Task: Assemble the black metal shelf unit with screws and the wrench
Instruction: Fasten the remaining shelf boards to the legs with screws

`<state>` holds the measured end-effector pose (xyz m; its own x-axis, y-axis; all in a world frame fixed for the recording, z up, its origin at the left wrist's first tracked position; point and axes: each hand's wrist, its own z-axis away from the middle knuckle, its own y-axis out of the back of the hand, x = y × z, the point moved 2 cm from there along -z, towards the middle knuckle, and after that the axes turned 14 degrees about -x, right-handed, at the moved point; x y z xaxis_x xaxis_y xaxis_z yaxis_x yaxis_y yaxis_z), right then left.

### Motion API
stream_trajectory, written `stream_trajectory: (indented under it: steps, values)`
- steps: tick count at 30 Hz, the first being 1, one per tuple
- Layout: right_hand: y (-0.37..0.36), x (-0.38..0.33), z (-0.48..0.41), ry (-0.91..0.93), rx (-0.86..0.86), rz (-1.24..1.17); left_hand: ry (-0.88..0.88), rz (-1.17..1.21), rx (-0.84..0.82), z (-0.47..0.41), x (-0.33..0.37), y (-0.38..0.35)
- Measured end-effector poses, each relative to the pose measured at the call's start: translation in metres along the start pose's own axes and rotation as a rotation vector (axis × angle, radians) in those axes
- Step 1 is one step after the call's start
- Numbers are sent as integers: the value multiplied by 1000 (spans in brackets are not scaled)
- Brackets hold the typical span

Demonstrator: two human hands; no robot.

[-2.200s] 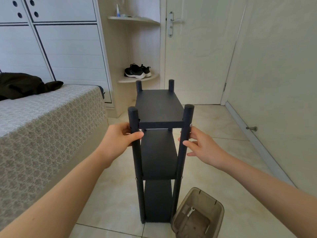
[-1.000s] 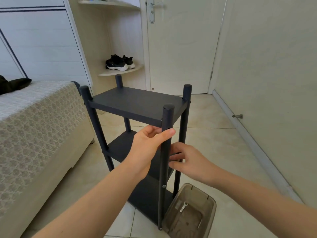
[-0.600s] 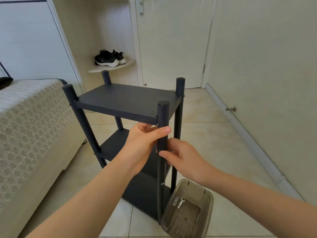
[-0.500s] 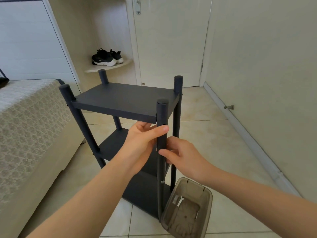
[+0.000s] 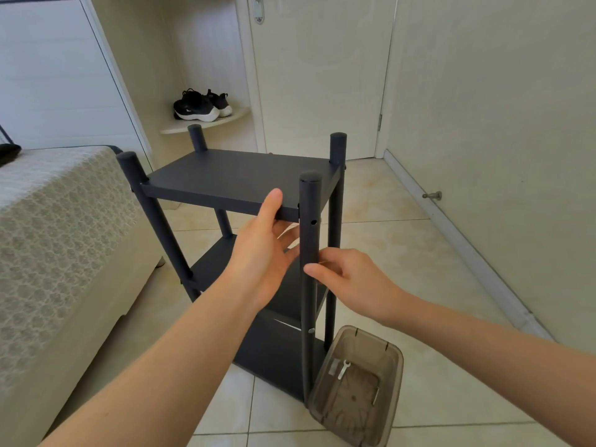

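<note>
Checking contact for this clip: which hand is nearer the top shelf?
Left. The left hand touches the top shelf at its front edge; the right hand is lower, fingers round the front post.

One rack (image 5: 238,179) stands mid-frame, with four posts (image 5: 309,253) and three boards (image 5: 225,171), counted top to bottom. On the nearest post two small round marks (image 5: 312,222) show, one high and one low; whether they are holes or screw heads cannot be told. Two hands come in from the bottom edge, a left hand (image 5: 261,253) and a right hand (image 5: 351,279). At lower right is one bin (image 5: 392,398), holding one wrench (image 5: 343,369) and two other small pieces too blurred to name. Upper centre: two shoes (image 5: 196,106) on one ledge (image 5: 206,124), and one door (image 5: 322,75). At left is one bed (image 5: 58,221) with one dark cloth (image 5: 9,153). At right is one doorstop (image 5: 432,195).
</note>
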<state>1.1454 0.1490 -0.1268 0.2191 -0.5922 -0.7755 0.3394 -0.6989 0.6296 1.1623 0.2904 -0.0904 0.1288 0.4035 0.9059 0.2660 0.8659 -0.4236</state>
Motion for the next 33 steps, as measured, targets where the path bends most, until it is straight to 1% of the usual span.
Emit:
stream_trajectory:
  steps: [3, 11, 16, 19, 23, 25, 27, 33]
  values:
    - [0, 1, -4, -6, -2, 29, 1, -63, 10, 0, -3, 2]
    - [-4, 2, -9, -11, 18, -43, -6, -43, -28, 4, -5, 11]
    - [-9, 8, -7, -26, 68, -219, 7, -43, -60, 2, -2, 14]
    - [-15, 11, -4, -11, 74, -285, 13, -60, -73, 2, -1, 14]
    - [-19, 25, 0, -29, 96, -229, 10, -53, -74, 2, 0, 16]
    - [-22, 39, 5, -70, 113, -202, 7, -42, -89, 2, 0, 16]
    - [-30, 60, 10, -142, 95, -161, 13, -13, -100, 3, 0, 14]
    - [-71, 137, 20, -437, -133, 88, 36, 48, -105, 3, 2, 13]
